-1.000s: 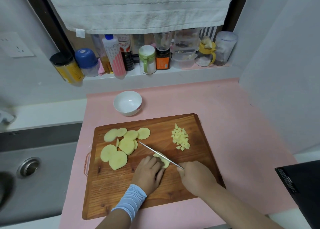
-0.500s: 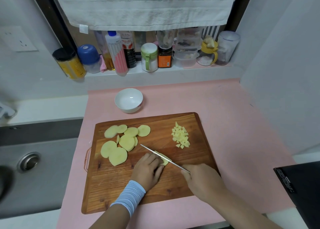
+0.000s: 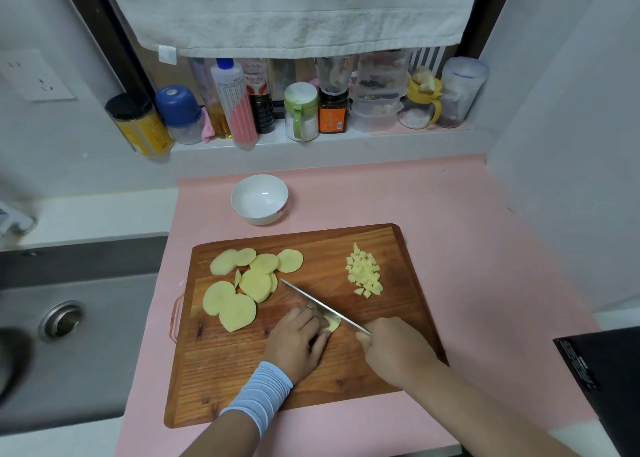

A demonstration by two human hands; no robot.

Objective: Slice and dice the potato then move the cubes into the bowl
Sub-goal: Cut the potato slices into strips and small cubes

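A wooden cutting board (image 3: 398, 318) lies on the pink mat. Several round potato slices (image 3: 242, 283) are spread over its left half. A small pile of potato cubes (image 3: 365, 276) sits at its right rear. My left hand (image 3: 298, 342) presses down on a potato slice (image 3: 333, 324) near the board's middle, mostly covering it. My right hand (image 3: 394, 349) grips the handle of a knife (image 3: 318, 306), whose blade runs diagonally across that slice, right by my left fingers. An empty white bowl (image 3: 259, 198) stands behind the board.
A steel sink (image 3: 62, 318) with a drain lies left of the mat. Bottles and jars (image 3: 298, 110) line the ledge at the back under a hanging towel. A black object (image 3: 602, 380) sits at the right front. A wall closes the right side.
The knife blade has shifted slightly along the slice under my left hand. The slices, cubes and bowl stay where they were; the camera moved a little.
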